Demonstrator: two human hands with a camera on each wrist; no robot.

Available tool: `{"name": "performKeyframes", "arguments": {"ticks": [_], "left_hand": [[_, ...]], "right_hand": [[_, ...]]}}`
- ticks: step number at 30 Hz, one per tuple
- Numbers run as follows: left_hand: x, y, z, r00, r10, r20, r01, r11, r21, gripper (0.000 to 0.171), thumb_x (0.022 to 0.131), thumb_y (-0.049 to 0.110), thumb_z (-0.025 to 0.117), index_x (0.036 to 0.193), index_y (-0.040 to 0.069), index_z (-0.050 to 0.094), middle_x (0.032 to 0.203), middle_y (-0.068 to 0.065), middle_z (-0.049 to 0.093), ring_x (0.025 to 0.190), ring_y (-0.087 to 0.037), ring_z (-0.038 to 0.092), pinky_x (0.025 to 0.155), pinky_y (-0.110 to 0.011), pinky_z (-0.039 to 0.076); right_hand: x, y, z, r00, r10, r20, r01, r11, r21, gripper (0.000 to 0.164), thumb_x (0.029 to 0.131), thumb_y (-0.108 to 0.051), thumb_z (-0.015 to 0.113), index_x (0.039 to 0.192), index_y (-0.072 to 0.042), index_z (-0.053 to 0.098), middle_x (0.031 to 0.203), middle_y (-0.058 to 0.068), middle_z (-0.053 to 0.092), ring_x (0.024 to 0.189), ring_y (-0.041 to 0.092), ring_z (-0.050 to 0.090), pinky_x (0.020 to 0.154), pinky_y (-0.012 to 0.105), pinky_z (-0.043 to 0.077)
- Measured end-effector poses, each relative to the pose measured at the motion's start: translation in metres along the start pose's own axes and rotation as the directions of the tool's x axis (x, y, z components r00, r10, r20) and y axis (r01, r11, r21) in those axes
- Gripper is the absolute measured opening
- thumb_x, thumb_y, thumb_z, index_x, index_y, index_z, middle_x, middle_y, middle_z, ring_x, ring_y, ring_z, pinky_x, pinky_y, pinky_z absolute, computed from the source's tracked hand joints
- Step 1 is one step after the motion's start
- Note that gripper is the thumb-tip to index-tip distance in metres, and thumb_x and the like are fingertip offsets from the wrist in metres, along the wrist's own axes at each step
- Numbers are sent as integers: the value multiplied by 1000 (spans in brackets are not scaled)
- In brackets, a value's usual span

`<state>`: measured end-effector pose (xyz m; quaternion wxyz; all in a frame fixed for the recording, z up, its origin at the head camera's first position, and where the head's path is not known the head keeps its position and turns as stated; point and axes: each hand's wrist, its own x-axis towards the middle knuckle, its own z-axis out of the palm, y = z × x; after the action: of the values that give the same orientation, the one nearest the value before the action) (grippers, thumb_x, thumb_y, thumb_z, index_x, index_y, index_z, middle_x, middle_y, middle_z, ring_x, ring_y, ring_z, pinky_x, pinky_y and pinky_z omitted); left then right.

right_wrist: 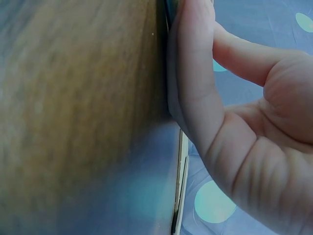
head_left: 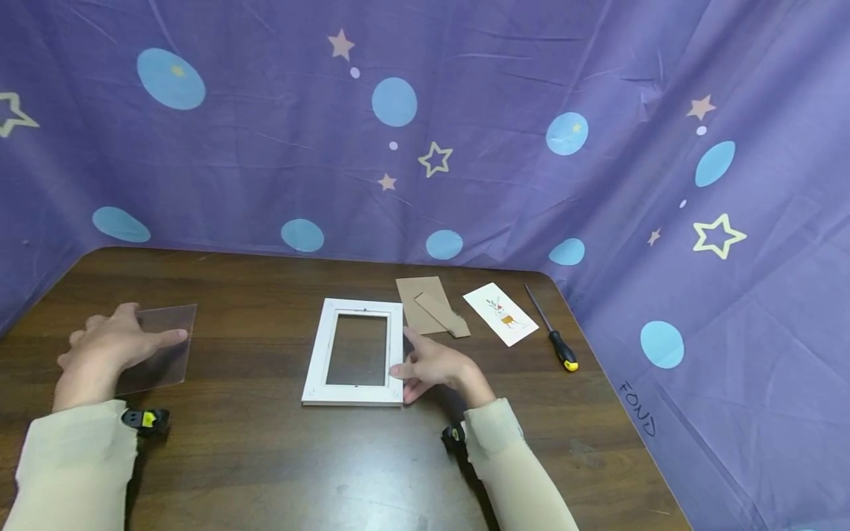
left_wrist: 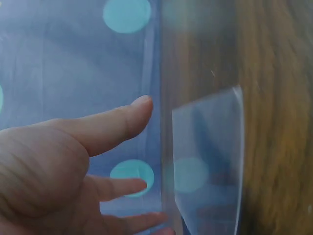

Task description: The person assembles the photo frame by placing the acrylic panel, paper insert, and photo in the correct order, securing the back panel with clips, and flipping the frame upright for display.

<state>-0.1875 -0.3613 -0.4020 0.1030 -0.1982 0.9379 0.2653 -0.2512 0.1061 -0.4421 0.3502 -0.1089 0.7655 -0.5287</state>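
Note:
A white picture frame (head_left: pixel 315 369) lies at the middle of the table, its opening showing the wood, with small dark clips at the top and bottom of the inner edge. My right hand (head_left: pixel 434 369) grips its right side, thumb over the edge and fingers against the side; in the right wrist view the fingers (right_wrist: pixel 195 73) reach down close to the tabletop. Over at the left, my left hand (head_left: pixel 116 346) is spread above a clear sheet (head_left: pixel 174 354). The left wrist view has the sheet (left_wrist: pixel 210 147) beyond the parted thumb and fingers.
Right of the frame lies a brown backing board (head_left: pixel 415 287) with a stand leg (head_left: pixel 441 313). Beside it are a white card (head_left: pixel 501 313) with a small drawing and a black-and-yellow screwdriver (head_left: pixel 561 346). A purple curtain (head_left: pixel 265 133) hangs along the table's back and right edges.

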Motion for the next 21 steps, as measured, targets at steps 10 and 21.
{"name": "performKeyframes", "arguments": {"ticks": [10,21], "left_hand": [[-2,2,2,981,-175,83,169,983,74,136,95,68,65,150,-27,-16,145,-63,-14,138,-81,-1,112,-88,21],[2,0,4,982,-177,69,168,979,119,136,91,64,73,148,-31,-5,142,-63,-9,135,-80,3,111,-88,21]], "right_hand": [[0,2,-1,1000,-4,6,4,1000,1,101,101,-6,72,172,-17,1,94,23,64,65,29,70,68,46,68],[0,1,-2,1000,-10,17,10,1000,8,100,101,-6,71,172,-18,1,94,22,64,66,29,70,69,46,68]]}}
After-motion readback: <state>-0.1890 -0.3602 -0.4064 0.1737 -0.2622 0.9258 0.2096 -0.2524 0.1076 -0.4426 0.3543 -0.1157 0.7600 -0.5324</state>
